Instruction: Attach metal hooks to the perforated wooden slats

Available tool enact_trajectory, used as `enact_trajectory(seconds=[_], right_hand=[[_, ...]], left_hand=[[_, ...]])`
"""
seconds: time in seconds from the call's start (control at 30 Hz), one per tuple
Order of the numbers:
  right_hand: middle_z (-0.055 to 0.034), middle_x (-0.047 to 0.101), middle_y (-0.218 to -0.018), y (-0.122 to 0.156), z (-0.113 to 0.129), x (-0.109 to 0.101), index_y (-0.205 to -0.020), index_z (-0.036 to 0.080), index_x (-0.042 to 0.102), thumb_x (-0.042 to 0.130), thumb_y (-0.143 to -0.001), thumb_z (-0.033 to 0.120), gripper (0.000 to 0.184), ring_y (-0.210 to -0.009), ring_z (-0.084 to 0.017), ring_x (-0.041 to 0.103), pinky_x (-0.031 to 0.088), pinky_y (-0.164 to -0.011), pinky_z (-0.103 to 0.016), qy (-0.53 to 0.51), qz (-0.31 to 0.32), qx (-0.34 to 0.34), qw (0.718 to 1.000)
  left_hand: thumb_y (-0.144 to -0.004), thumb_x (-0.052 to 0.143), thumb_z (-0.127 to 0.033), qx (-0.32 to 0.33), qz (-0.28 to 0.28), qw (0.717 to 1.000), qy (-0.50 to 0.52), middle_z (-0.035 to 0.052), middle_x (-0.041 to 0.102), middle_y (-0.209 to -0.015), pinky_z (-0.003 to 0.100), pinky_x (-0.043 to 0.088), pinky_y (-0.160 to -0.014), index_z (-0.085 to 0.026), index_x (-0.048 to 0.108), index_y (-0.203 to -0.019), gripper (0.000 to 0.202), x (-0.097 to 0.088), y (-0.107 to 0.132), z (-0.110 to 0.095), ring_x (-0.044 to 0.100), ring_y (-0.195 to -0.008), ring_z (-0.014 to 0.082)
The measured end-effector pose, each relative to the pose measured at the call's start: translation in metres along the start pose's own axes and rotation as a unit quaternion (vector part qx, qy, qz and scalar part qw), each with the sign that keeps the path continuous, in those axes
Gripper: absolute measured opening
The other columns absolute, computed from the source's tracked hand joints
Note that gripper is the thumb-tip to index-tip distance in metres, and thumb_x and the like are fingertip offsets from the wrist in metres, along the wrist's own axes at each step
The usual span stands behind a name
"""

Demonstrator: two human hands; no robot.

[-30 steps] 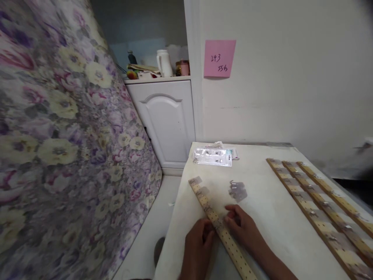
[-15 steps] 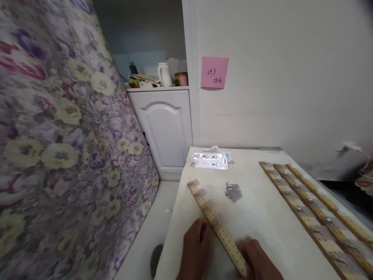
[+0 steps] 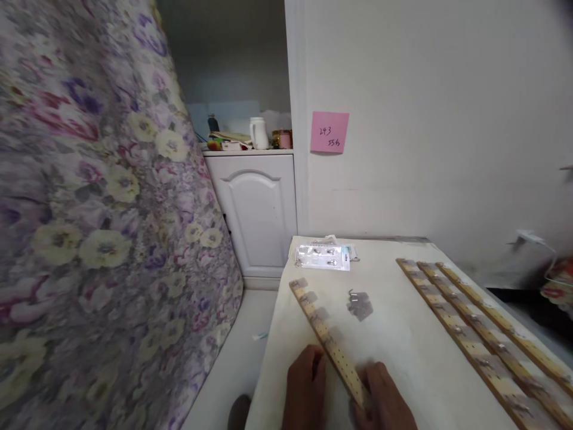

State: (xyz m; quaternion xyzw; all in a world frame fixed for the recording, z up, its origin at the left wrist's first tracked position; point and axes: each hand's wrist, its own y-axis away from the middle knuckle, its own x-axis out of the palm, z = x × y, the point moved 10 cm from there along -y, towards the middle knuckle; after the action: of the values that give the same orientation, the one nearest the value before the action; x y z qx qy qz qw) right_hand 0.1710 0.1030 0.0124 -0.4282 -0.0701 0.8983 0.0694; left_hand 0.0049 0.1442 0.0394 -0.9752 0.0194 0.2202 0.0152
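Note:
A narrow wooden strip with rows of small holes lies slantwise on the white table, its near end towards me. Clear plastic pieces with metal hooks sit along its far half. My right hand is closed around the near end. Beside the strip's left edge, my left hand has its fingers curled; anything in them is hidden, and I cannot tell whether they touch the wood. A small pile of clear hook pieces lies to the right of the strip's middle.
Several clear packets lie at the table's far left corner. Three more wooden strips with hooks run along the right side. A floral curtain hangs at the left; a white cabinet and the wall stand behind.
The view has shifted, so the background sits lower. The strip has slid slightly away from me across the table. My right hand has moved a little left with its near end.

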Motion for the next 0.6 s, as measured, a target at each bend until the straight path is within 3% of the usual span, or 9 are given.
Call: enact_trajectory(seconds=[0.2, 0.37, 0.47, 0.6], right_hand=[[-0.0061, 0.060, -0.092, -0.013, 0.015, 0.004, -0.090, 0.024, 0.057, 0.054, -0.067, 0.016, 0.024, -0.089, -0.023, 0.061, 0.052, -0.077, -0.031, 0.011, -0.020, 0.011, 1.000], [-0.0056, 0.061, -0.094, -0.012, 0.015, 0.004, -0.093, 0.023, 0.055, 0.059, -0.071, 0.027, 0.023, -0.087, -0.023, 0.062, 0.051, -0.074, -0.031, -0.046, -0.006, 0.023, 0.999], [-0.0019, 0.061, -0.082, -0.026, 0.010, -0.011, -0.093, 0.022, 0.054, 0.051, -0.081, 0.033, 0.017, -0.072, -0.018, 0.061, 0.050, -0.067, -0.028, -0.115, 0.007, 0.016, 0.993], [-0.0029, 0.060, -0.079, -0.065, -0.028, -0.049, -0.094, 0.019, 0.056, 0.044, -0.086, 0.038, 0.024, -0.073, -0.019, 0.059, 0.048, -0.069, -0.031, -0.145, -0.069, 0.053, 0.986]], left_hand=[[-0.085, 0.044, -0.026, 0.011, 0.001, 1.000, 0.002, 0.0011, 0.064, -0.073, 0.025, 0.043, -0.066, -0.019, 0.059, -0.076, 0.018, 0.000, -0.003, 0.001, 0.058, -0.070, 0.0173], [-0.083, 0.045, -0.025, 0.011, 0.005, 1.000, 0.000, 0.0022, 0.066, -0.075, 0.026, 0.043, -0.067, -0.019, 0.060, -0.078, 0.017, 0.002, -0.006, 0.003, 0.060, -0.072, 0.0184], [-0.083, 0.046, -0.026, 0.002, 0.013, 1.000, -0.002, 0.0030, 0.067, -0.078, 0.027, 0.044, -0.070, -0.019, 0.060, -0.080, 0.016, 0.004, -0.007, 0.005, 0.061, -0.075, 0.0192], [-0.085, 0.044, -0.029, -0.002, 0.019, 1.000, -0.010, 0.0028, 0.067, -0.080, 0.026, 0.044, -0.071, -0.020, 0.060, -0.081, 0.019, 0.004, -0.008, 0.003, 0.061, -0.077, 0.0191]])
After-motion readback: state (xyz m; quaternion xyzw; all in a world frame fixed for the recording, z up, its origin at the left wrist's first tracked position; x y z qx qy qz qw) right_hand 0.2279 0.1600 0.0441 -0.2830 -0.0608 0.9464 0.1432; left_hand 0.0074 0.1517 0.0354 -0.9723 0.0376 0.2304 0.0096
